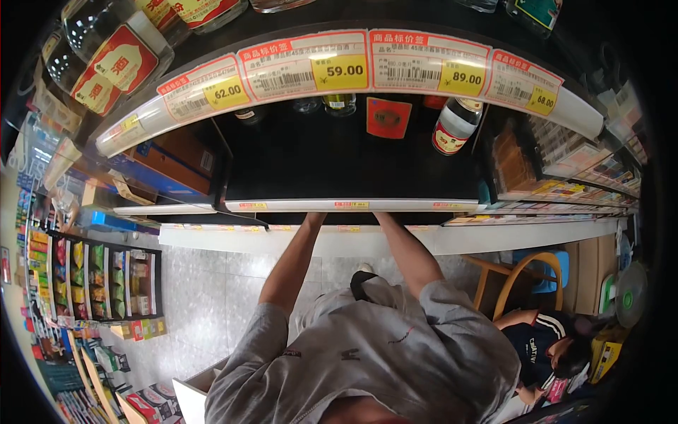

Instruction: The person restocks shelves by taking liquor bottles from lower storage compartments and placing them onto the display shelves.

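Note:
Both my forearms reach forward to the white front edge of a black shelf [353,205]. My left hand [315,215] shows only at the wrist, just under that edge; its fingers are hidden below the shelf. The wrist of my right hand [382,215] lies a little to the right, with its fingers hidden too. What either hand touches cannot be seen. On the black shelf above stand a red box [388,118] and, to its right, a clear bottle with a red and white label [455,127]. Further bottles are partly hidden behind the price strip.
A price strip [346,63] curves across the top, with large bottles [116,63] above it. Snack racks [102,279] stand at the left. A wooden chair [526,272] and a person in a dark shirt [540,350] are at the lower right.

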Motion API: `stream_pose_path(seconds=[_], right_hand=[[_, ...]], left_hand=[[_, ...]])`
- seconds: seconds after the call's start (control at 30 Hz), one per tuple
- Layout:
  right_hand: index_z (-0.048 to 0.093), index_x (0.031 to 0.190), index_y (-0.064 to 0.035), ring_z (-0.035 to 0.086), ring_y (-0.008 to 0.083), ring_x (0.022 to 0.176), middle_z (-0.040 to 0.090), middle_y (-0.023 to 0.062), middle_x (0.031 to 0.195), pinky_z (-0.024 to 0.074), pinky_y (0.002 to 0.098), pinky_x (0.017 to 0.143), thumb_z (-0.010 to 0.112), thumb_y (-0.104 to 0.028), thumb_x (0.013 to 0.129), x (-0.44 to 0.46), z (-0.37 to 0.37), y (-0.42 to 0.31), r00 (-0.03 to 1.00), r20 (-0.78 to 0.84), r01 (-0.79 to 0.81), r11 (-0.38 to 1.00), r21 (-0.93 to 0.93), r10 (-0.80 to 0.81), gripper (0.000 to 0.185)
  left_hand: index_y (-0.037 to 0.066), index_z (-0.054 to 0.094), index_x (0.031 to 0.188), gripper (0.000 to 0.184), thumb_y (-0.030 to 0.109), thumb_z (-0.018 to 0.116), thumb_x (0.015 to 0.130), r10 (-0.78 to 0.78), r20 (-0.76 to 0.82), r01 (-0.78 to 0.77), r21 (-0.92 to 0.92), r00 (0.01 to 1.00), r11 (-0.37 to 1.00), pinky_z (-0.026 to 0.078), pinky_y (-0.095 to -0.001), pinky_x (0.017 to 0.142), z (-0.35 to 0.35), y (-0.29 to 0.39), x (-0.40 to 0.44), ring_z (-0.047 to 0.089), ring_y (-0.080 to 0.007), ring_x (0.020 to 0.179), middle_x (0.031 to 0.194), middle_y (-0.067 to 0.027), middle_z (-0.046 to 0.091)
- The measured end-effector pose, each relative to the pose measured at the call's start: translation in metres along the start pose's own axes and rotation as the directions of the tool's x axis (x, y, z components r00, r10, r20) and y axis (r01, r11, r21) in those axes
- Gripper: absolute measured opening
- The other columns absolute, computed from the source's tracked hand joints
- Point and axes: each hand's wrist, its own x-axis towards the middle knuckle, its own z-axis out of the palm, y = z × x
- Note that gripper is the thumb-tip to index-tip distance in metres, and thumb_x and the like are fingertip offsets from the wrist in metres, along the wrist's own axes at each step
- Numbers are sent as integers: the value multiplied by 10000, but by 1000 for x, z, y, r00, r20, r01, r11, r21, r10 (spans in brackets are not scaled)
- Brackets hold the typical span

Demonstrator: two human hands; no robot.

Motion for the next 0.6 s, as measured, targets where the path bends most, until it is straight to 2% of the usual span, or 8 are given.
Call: stream_pose_path(seconds=[0.07, 0.13, 0.17, 0.2, 0.23, 0.27, 0.4, 0.6], right_hand=[[654, 1255, -79, 524, 393, 1324, 632, 206, 1316, 409, 498, 1115, 596, -244, 972, -3, 0, -1, 1000, -2, 9, 1000, 9, -9, 333], [654, 1256, -78, 523, 392, 1325, 633, 206, 1317, 408, 497, 1117, 596, -243, 972, -9, 2, -1, 1000, -11, 16, 1000, 17, -15, 333], [653, 1256, -78, 522, 392, 1326, 633, 205, 1317, 407, 497, 1117, 595, -243, 972, -14, 2, -1, 1000, -12, 19, 999, 33, -19, 334], [653, 1257, -78, 522, 392, 1327, 633, 205, 1317, 407, 497, 1118, 595, -243, 972, -18, 3, -2, 1000, -13, 26, 998, 54, -26, 334], [653, 1258, -78, 522, 391, 1327, 633, 205, 1317, 406, 497, 1119, 595, -242, 973, -22, 1, -1, 999, -14, 36, 997, 66, -35, 334], [652, 1258, -78, 521, 391, 1328, 633, 204, 1318, 406, 497, 1119, 594, -242, 973, -27, 0, -2, 999, -11, 43, 995, 89, -43, 334], [607, 1321, -61, 513, 370, 1341, 614, 207, 1345, 391, 473, 1134, 585, -199, 977, -57, -22, -14, 977, 215, -64, 963, 264, 6, 371], [614, 1328, -82, 515, 361, 1344, 620, 205, 1335, 372, 462, 1152, 621, -210, 955, -67, 22, 28, 989, 116, 49, 947, 318, -90, 394]], left_hand=[[73, 632, 1240, 331, 314, 571, 1021, 258, -18, -216, 490, 966, 845, 495, -478, 961, 1, 3, -15, 623, -294, 1158, 1270, -110, 657], [75, 632, 1239, 333, 320, 567, 1023, 540, 106, -224, 962, 835, 157, 496, -481, 956, 2, 9, -26, 625, -296, 1158, 1270, -109, 657], [76, 631, 1238, 334, 323, 565, 1023, 583, 135, -179, 984, 801, 18, 496, -483, 953, -1, 16, -30, 626, -297, 1158, 1270, -108, 658], [77, 631, 1237, 334, 325, 563, 1024, 598, 117, -197, 978, 793, 70, 497, -484, 951, -2, 25, -33, 627, -298, 1158, 1270, -108, 658], [76, 645, 1190, 293, 283, 625, 983, 302, -71, -210, 569, 951, 795, 500, -482, 914, -11, 45, -31, 646, -317, 1107, 1200, -118, 679], [75, 659, 1143, 261, 241, 688, 943, -67, 49, 75, -190, 997, 979, 503, -479, 878, -26, 68, -26, 666, -336, 1056, 1131, -128, 700], [34, 611, 1246, 470, -10, 706, 787, -35, -61, 25, -164, 997, 986, 487, -524, 957, -47, 104, -44, 584, -458, 1153, 1228, -240, 622], [17, 584, 1330, 603, -127, 602, 744, -89, -68, 75, -183, 994, 980, 471, -505, 1041, -61, 126, -66, 537, -481, 1214, 1316, -260, 566]])
